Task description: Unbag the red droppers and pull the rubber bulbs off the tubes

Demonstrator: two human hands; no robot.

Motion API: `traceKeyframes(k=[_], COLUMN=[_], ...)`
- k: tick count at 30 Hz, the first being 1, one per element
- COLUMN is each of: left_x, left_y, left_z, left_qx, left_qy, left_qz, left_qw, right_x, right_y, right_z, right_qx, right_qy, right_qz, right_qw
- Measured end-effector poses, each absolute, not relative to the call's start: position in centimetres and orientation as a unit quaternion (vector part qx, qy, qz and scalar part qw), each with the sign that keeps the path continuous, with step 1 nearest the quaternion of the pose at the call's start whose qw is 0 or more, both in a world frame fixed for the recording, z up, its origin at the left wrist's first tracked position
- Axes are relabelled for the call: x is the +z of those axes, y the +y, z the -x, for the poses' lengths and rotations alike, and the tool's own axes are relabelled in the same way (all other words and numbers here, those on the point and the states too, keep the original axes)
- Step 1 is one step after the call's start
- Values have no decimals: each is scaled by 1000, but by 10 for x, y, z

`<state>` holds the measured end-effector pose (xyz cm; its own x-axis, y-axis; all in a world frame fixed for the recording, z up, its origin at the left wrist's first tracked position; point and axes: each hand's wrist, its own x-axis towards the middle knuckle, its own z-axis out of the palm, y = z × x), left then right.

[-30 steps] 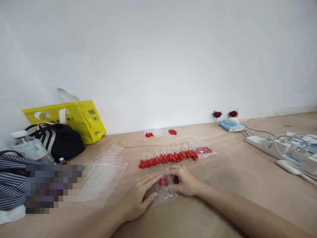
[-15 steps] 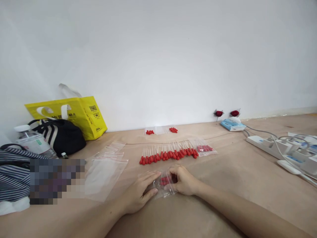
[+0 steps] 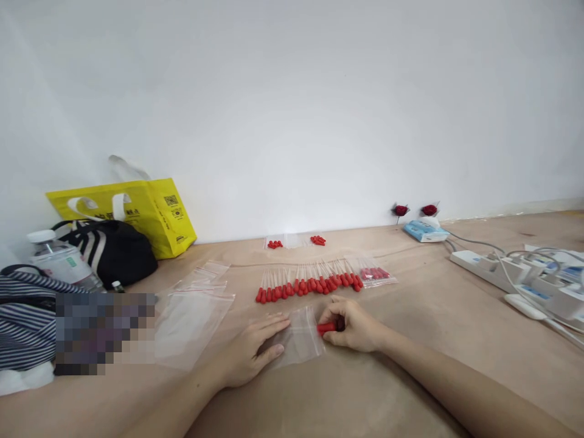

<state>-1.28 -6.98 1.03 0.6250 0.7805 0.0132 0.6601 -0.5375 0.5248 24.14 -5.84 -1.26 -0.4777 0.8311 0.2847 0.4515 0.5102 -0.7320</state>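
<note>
Left hand (image 3: 253, 353): grip spread loosely, resting on a clear bag (image 3: 301, 342)
Right hand (image 3: 354, 325): grip pinched on red pieces (image 3: 325, 329) (blurred) beside the bag's edge

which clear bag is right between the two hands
The clear bag before the red-tipped sticks, with the left hand at one end and the right hand by its zip edge. The other bags lie outside the hands.

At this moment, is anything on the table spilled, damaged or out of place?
I see nothing spilled or damaged. The clear bags at left look slightly untidy: they overlap unevenly, whereas the red-tipped sticks lie in a row.
</note>
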Motion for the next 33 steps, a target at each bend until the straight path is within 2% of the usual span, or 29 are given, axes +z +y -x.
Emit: traceKeyframes(k=[11,16,19,22,26,30,33], left_x=[13,15,18,21,19,13,15], left_y=[-66,-65,-64,-61,-59,-61,-59], left_z=[20,25,16,-12,-62,-86,-79], left_qx=[103,104,173,304,428,495,502], left_qy=[418,433,451,491,467,448,456], left_qz=[-868,-848,-819,-732,-507,-391,-379], left_qw=[246,286,309,360,585,634,630], right_x=[1,16,16,8,-5,-15,-19], right_y=[-36,-26,-29,-40,-60,-71,-73], right_z=[-307,-341,-321,-278,-227,-209,-208], right_qx=[458,539,576,611,600,568,576], right_qy=[-731,-654,-549,-461,-429,-457,-482], right_qz=[428,416,423,401,414,395,382], right_qw=[268,330,434,504,533,558,538])
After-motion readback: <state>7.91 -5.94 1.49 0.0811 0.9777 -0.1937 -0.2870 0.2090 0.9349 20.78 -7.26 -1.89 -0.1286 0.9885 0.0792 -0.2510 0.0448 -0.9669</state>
